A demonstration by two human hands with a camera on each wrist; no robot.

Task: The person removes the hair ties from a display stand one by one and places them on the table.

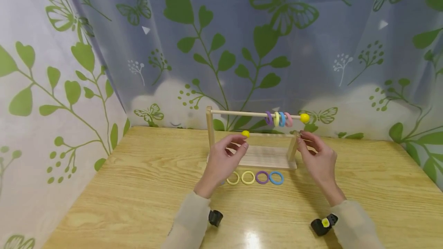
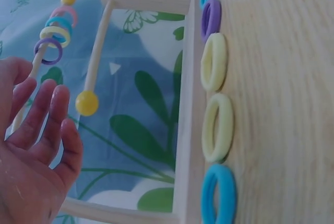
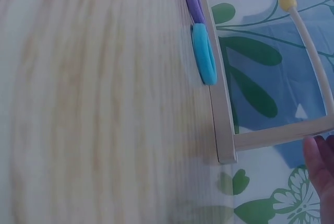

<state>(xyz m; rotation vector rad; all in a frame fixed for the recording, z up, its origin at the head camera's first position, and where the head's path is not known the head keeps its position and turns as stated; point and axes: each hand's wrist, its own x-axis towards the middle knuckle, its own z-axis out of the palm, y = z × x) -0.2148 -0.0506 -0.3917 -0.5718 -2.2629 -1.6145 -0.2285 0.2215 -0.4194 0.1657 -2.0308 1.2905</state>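
Observation:
A wooden stand [image 1: 266, 160] carries two rods with yellow end balls. On the upper rod [image 1: 238, 113] hang a purple ring [image 1: 268, 118], a yellow ring [image 1: 276, 119], a blue ring [image 1: 282, 119] and a pink ring [image 1: 288, 120]. My left hand [image 1: 225, 156] is near the lower rod's yellow ball [image 2: 87, 103]; the left wrist view shows its fingers loosely bent, apart from the ball and holding nothing. Beside the top of the short right post [image 1: 292, 147], my right hand [image 1: 319, 158] touches the post's outer side with its fingertips [image 3: 311, 153].
Along the stand's front, flat on the wooden table [image 1: 138, 203], lie a blue ring [image 2: 219, 195], two yellow rings [image 1: 248, 178], a purple ring [image 1: 262, 177] and another blue ring [image 1: 276, 178]. A patterned curtain [image 1: 221, 49] hangs behind.

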